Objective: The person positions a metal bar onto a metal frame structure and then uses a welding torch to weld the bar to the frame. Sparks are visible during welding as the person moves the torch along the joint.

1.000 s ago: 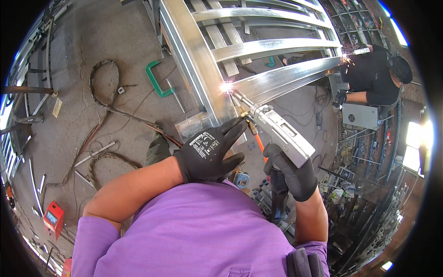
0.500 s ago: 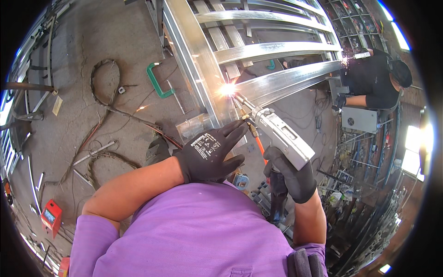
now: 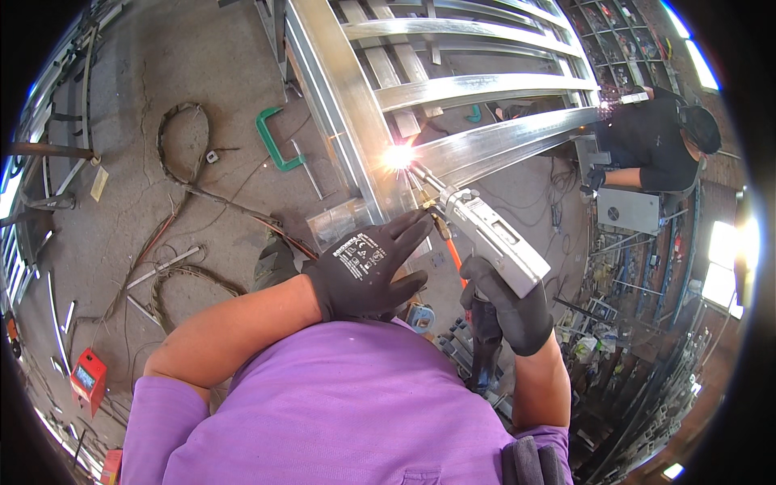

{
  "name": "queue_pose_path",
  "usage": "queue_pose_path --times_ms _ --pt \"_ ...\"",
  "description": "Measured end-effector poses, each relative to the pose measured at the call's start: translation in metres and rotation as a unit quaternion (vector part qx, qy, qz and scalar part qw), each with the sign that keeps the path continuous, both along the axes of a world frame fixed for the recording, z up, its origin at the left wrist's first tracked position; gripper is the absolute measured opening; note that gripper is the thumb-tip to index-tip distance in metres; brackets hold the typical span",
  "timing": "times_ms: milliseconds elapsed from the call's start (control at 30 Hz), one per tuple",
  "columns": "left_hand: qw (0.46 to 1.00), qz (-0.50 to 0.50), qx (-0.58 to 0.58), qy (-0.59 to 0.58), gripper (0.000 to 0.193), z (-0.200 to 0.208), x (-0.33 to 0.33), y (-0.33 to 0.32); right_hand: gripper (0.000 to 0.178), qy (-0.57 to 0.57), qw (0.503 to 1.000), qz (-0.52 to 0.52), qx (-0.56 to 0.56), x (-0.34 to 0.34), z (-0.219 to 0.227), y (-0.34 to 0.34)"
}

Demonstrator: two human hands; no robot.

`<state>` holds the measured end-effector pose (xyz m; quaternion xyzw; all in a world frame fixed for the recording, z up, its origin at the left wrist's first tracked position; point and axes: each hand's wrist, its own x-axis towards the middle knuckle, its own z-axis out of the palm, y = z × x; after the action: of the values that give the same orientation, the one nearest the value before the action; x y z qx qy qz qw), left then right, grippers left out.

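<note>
1. While the right hand (image 3: pixel 513 311) wraps the rear of the silver torch (image 3: pixel 495 233) in the head view, that torch's long axis slants from near right to far left, toward a bright spark (image 3: pixel 398 157) on the metal frame (image 3: pixel 360 101).
2. Thumb apart, the left hand (image 3: pixel 368 267) lies left of the torch, nearer the spark; whether its fingertips touch the brass fitting (image 3: pixel 439 221) I cannot tell.

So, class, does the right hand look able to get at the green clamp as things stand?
Probably not: the right hand is wrapped around the welding gun, and the green clamp lies beyond the left hand, down on the floor.
</note>
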<state>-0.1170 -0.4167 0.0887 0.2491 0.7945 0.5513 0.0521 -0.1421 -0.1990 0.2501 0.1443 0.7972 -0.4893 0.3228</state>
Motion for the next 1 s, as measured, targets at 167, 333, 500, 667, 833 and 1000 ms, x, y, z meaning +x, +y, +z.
queue_pose_path --times_ms 167,333,500,667,833,1000 --pt "1.000 -0.006 0.000 0.000 0.078 0.0023 -0.0004 -0.0013 0.022 0.001 1.000 0.015 0.006 -0.0003 -0.0005 0.0028" --pt "1.000 -0.013 0.002 -0.014 0.079 0.0043 -0.0013 -0.0011 0.021 -0.021 0.999 0.017 0.024 -0.0008 0.0024 0.0032" --pt "1.000 -0.014 -0.005 -0.010 0.080 0.0049 -0.0016 -0.0026 0.022 -0.015 1.000 0.015 0.022 0.0003 0.0020 0.0027" --pt "1.000 -0.011 -0.025 0.004 0.082 0.0050 -0.0001 -0.0022 0.018 0.043 0.999 0.002 0.001 0.0068 -0.0051 0.0025" --pt "1.000 -0.011 -0.024 0.005 0.084 0.0029 0.0009 -0.0017 0.019 0.055 0.998 0.012 0.001 0.0071 -0.0069 0.0026" --pt "1.000 -0.005 -0.023 0.020 0.085 0.0001 0.0020 -0.0011 0.019 0.051 0.998 0.022 0.000 0.0068 -0.0037 0.0032"
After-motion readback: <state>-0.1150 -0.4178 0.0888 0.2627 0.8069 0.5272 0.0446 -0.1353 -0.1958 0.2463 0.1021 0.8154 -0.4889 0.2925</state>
